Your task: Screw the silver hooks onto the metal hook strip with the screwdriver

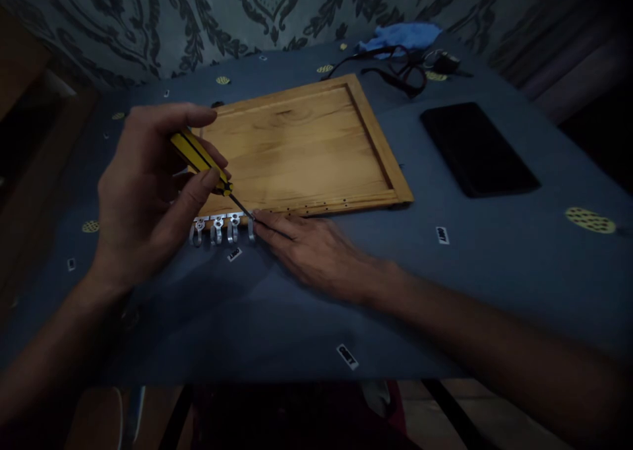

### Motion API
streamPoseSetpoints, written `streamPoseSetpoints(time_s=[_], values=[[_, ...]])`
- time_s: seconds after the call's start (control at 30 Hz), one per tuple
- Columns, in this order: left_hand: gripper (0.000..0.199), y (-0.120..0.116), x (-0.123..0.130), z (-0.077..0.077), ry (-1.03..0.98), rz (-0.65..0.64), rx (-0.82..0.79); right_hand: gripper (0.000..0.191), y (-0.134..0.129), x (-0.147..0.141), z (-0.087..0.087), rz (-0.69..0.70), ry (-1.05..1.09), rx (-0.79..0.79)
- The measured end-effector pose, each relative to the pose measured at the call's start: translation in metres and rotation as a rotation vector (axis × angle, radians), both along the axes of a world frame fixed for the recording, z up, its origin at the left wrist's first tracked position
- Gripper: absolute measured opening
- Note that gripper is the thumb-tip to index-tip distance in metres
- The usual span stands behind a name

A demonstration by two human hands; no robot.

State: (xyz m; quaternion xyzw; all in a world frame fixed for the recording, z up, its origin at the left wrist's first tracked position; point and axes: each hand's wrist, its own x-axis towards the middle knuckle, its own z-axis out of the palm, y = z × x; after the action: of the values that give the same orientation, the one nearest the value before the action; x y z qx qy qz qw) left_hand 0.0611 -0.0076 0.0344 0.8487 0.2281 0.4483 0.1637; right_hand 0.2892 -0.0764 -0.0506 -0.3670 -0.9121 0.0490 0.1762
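Note:
My left hand (148,186) is closed around the yellow-and-black handle of a screwdriver (198,160). The screwdriver slants down to the right, and its tip is at the near edge of a framed wooden board (297,133). My right hand (316,249) has its fingertips together on the rightmost metal hook (250,229), partly covering it, right at the screwdriver tip. To the left, several silver hooks (217,229) line the same edge of the board. Small dark holes (306,206) dot that edge to the right of my fingers.
The board lies on a blue patterned tablecloth (395,331). A black phone or tablet (477,148) lies to the right. Behind the board are dark-framed glasses (403,80), a blue cloth (403,37) and what look like keys (445,62). A patterned wall (277,8) borders the far side.

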Motion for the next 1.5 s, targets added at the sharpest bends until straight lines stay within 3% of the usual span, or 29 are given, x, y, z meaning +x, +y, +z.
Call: streamPoseSetpoints(time_s=[0.17, 0.43, 0.67, 0.83, 0.97, 1.07, 1.17, 1.33, 1.5], values=[[0.06, 0.0004, -0.0014, 0.0003, 0.04, -0.001, 0.02, 0.055, 0.0003, 0.0001, 0.0013, 0.007, -0.006, -0.006], [0.051, -0.005, -0.0034, 0.0037, 0.123, 0.072, -0.019, 0.054, 0.0006, 0.0, -0.0012, 0.012, 0.01, 0.022], [0.048, -0.005, -0.001, 0.0005, 0.128, 0.133, 0.209, 0.055, 0.0, 0.0008, 0.0021, 0.016, -0.029, -0.007], [0.046, -0.0024, -0.0012, 0.002, 0.084, 0.159, 0.219, 0.056, -0.0001, 0.0014, 0.0006, 0.014, -0.013, 0.011], [0.061, -0.0008, -0.0015, 0.0052, 0.106, 0.072, 0.206, 0.055, 0.0001, 0.0014, -0.0008, 0.018, -0.009, 0.014], [0.052, -0.0026, 0.0011, 0.0045, 0.099, 0.033, 0.147, 0.055, 0.0003, 0.0012, -0.0009, 0.014, 0.001, 0.007], [0.043, -0.0044, 0.0026, 0.0016, 0.088, 0.109, 0.111, 0.055, 0.0003, 0.0011, -0.0001, 0.025, 0.002, 0.006], [0.048, -0.0067, 0.0005, 0.0036, 0.112, 0.197, 0.204, 0.055, 0.0002, 0.0007, 0.0009, 0.024, -0.018, 0.019], [0.05, -0.0046, -0.0031, 0.0097, 0.158, 0.159, 0.192, 0.054, 0.0001, 0.0003, 0.0004, 0.016, -0.03, 0.025]])
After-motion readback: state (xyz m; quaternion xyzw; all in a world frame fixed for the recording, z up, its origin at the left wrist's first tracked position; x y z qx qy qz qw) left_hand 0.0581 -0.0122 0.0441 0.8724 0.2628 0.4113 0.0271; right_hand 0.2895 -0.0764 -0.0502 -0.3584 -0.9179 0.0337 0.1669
